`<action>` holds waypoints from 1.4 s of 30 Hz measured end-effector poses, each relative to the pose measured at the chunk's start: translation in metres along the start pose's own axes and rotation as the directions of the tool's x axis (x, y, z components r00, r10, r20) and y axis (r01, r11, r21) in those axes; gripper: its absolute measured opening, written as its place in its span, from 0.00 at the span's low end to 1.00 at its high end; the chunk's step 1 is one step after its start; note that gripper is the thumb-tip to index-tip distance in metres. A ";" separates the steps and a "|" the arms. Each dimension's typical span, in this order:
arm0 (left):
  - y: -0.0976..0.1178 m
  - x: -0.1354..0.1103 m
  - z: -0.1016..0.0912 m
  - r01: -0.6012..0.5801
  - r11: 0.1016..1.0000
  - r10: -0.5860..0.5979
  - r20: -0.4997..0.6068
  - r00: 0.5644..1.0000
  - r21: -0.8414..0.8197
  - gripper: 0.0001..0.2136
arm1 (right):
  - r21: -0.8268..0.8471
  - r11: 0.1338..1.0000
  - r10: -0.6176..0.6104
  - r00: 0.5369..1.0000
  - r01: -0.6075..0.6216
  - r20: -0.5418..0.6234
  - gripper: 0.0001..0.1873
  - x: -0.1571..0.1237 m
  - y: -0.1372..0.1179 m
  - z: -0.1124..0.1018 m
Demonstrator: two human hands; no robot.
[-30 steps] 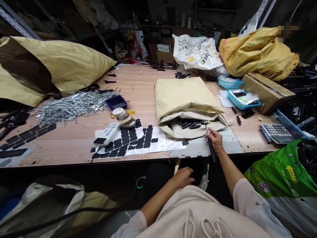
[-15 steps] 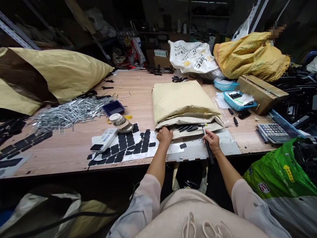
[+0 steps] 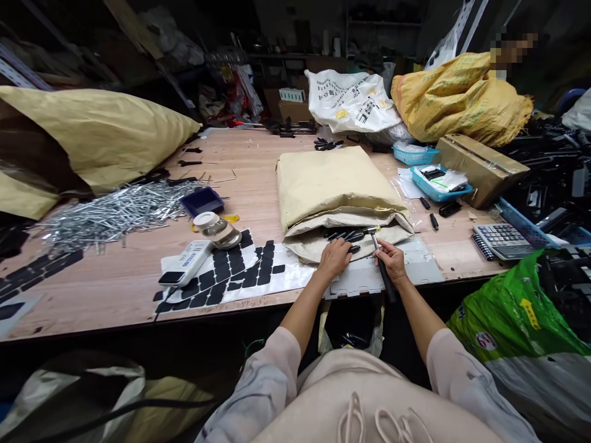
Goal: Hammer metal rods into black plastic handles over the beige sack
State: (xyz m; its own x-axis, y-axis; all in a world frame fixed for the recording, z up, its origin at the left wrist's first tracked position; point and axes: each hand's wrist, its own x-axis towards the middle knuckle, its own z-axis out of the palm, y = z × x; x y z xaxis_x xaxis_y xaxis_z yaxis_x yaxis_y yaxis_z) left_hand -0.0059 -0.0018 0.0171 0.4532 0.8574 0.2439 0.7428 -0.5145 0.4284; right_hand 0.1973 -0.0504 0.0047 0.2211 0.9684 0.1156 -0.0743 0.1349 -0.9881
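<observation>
My right hand (image 3: 391, 260) is closed round the black handle of a small hammer (image 3: 375, 245), whose metal head points away from me toward the open mouth of a tan paper sack (image 3: 332, 184). Several black stick-like parts (image 3: 344, 234) lie in that mouth. My left hand (image 3: 335, 257) rests at the sack's opening with its fingers curled over one of the black parts; whether it grips the part I cannot make out. Both hands sit just beyond the near edge of the wooden table (image 3: 124, 277), close together.
Left of the hands lie a white sheet of black square pads (image 3: 231, 271), a white device (image 3: 182, 263) and a small jar (image 3: 215, 226). A heap of metal pins (image 3: 115, 209) and a blue tray (image 3: 202, 200) are further left. Calculator (image 3: 501, 237), blue baskets (image 3: 438, 184), a cardboard box (image 3: 480, 166) and sacks stand right.
My left hand rose from my lap to the sack's left edge, then moved right to the black parts at its mouth. My right hand kept the hammer, shifting slightly left.
</observation>
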 end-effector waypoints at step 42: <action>-0.027 0.016 0.018 0.271 0.872 -0.272 0.055 0.961 -0.409 0.11 | -0.355 0.933 0.042 0.969 0.049 0.244 0.27 -0.005 -0.007 0.012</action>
State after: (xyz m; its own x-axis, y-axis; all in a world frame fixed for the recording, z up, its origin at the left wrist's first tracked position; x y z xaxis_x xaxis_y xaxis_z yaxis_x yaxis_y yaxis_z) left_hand -0.0091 0.0256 -0.0063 0.2602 0.9630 0.0695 0.5689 -0.2111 0.7949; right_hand 0.1848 -0.0532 0.0120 -0.0258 0.9951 0.0951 0.2869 0.0985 -0.9529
